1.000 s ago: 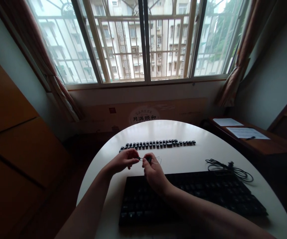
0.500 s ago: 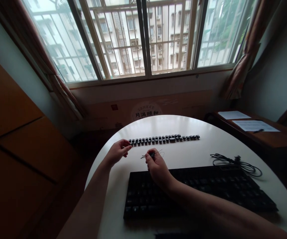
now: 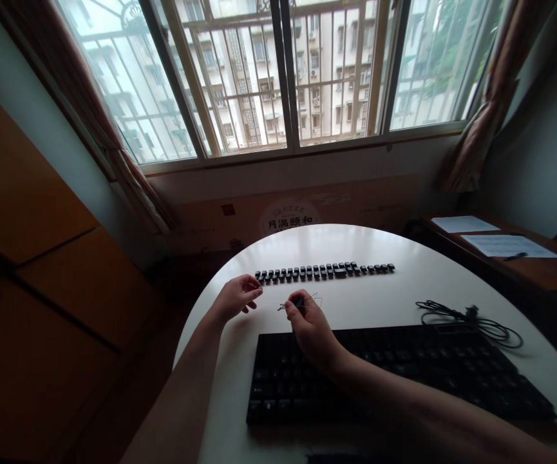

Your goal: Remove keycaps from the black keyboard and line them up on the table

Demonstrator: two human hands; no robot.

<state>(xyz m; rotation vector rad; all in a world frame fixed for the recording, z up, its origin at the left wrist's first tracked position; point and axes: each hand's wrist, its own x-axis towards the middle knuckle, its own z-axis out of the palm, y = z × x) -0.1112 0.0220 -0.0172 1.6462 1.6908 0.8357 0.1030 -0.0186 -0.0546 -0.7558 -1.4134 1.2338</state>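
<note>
My left hand point(image 3: 237, 296) hovers at the left end of a row of black keycaps point(image 3: 324, 270) on the white table. Its thumb and index finger are pinched together while the lower fingers curl loosely; what the pinch holds, if anything, is too small to make out. In my right hand point(image 3: 311, 322) is a wire keycap puller point(image 3: 299, 301), its thin wires sticking out on both sides of the closed fingers. Below that hand lies a black keyboard point(image 3: 404, 361), partly covered by my right forearm.
A coiled black cable point(image 3: 476, 322) lies behind the keyboard's right side. The round white table point(image 3: 225, 399) stands before a barred window. To the right, a brown desk point(image 3: 543, 274) carries paper sheets point(image 3: 510, 245) and a pen point(image 3: 516, 256). Wooden cabinets point(image 3: 41, 309) stand at the left.
The view has shifted slightly, moving everything a little to the right. My left hand has drawn slightly back from the keycaps. My right hand still grips the puller in much the same place.
</note>
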